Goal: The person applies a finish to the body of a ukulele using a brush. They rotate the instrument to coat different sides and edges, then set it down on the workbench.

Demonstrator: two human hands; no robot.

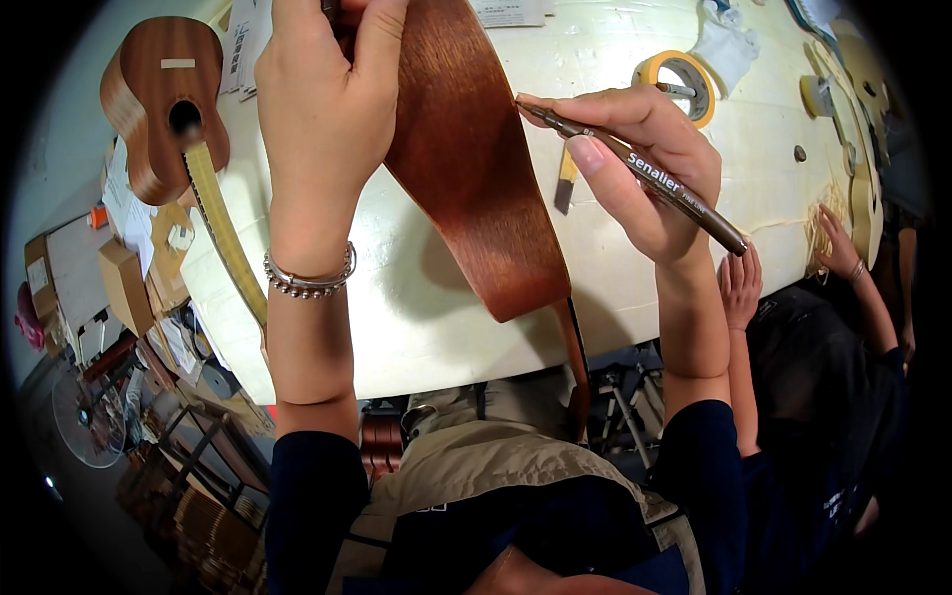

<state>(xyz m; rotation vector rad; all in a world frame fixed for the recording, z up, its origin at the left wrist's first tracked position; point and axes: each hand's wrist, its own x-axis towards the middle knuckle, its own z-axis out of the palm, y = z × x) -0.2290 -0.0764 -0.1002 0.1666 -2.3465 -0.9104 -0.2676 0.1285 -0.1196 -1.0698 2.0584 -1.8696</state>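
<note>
A reddish-brown wooden ukulele body [466,159] is tilted over the table, its curved side facing up. Its slim neck [573,357] points down toward my lap. My left hand [337,119] is wrapped round the upper part of the body; its fingertips are partly cut off by the frame edge, with a small dark thing by them that I cannot make out. Between thumb and fingers, my right hand [635,203] pinches a brown fine-line marker [684,201]. The marker's tip meets the right-hand edge of the body.
Another ukulele [164,89], with tape along its neck, lies at the left. Yellow tape [706,91] and a flat brush [566,183] rest on the white table [416,337]. A co-worker's hands [741,288] are at the right, near wood shavings [825,233].
</note>
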